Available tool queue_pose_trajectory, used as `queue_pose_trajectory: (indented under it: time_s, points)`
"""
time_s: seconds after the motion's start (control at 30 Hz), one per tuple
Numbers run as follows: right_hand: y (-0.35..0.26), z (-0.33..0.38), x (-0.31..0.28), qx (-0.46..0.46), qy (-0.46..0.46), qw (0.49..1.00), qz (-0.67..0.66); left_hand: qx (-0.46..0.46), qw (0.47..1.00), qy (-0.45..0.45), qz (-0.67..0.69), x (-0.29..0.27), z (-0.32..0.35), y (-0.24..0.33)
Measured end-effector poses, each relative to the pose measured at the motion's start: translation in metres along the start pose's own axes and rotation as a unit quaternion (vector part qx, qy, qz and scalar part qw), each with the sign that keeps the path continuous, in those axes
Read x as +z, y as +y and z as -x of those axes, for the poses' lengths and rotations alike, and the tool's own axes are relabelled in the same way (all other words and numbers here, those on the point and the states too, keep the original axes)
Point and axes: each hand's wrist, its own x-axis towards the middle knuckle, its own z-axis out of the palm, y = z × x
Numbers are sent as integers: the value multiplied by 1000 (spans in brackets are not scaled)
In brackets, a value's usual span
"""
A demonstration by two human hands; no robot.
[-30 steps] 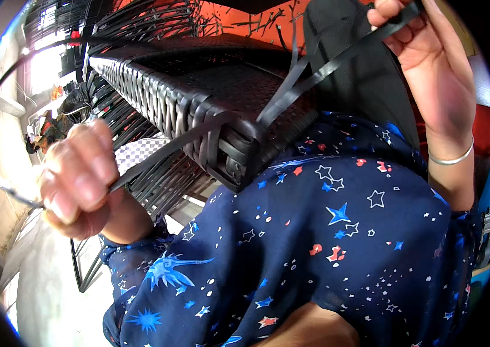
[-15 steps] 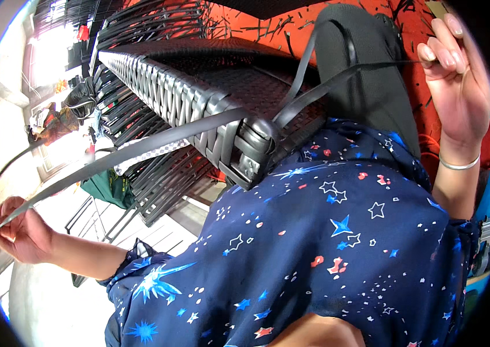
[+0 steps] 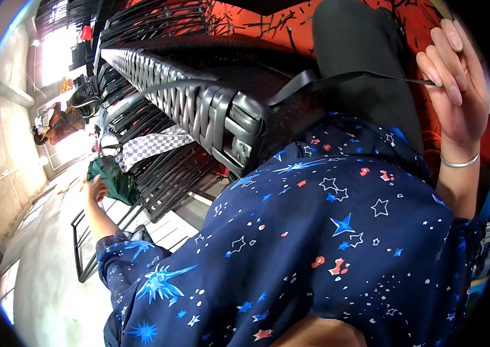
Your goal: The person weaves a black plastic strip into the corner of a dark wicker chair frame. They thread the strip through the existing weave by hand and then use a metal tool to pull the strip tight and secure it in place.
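A black woven wicker frame [image 3: 199, 104] lies across my lap, its corner against my blue star-print blouse [image 3: 337, 231]. My right hand [image 3: 456, 87], with a silver bangle [image 3: 459, 163] on its wrist, is raised at the upper right. It pinches a flat black plastic strip [image 3: 360, 75] that runs taut from the frame's corner. My left hand [image 3: 96, 188] is stretched far out to the left, fingers curled. The strip's other end is hard to make out there against the dark frames.
Stacked black metal chair frames [image 3: 158, 179] stand at the left, with a checkered cloth [image 3: 149, 147] and a green bundle [image 3: 115, 179] among them. An orange-red surface [image 3: 256, 23] strewn with strip scraps lies behind. A person [image 3: 60, 121] sits far off on the concrete floor [image 3: 43, 260].
My left hand has swung from close by the frame far out to the left, drawing the strip through. My right hand stayed high at the upper right, the strip now taut.
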Motion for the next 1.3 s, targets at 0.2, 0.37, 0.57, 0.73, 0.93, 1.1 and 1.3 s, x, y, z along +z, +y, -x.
queue_pose_trajectory:
  time_s: [0.2,0.37,0.57,0.73,0.93,1.1,1.3]
  points:
    - [9,-13,17,31,-30,997,-70,346,900,254,69,-11,166,249]
    - [35,-19,33,49,-27,996,-62,815,544,161,120,3,334,378]
    - [39,-14,73,87,-151,958,229,828,547,-125,0,12,373,400]
    - [38,-10,72,-47,-164,905,390,858,512,-31,-32,6,376,396]
    - [36,3,61,-43,-232,821,519,683,614,153,365,-37,345,330]
    - [47,6,57,-46,-239,871,426,697,612,78,367,-33,322,300]
    - [43,-2,69,-8,-265,855,446,711,698,62,62,-36,363,318]
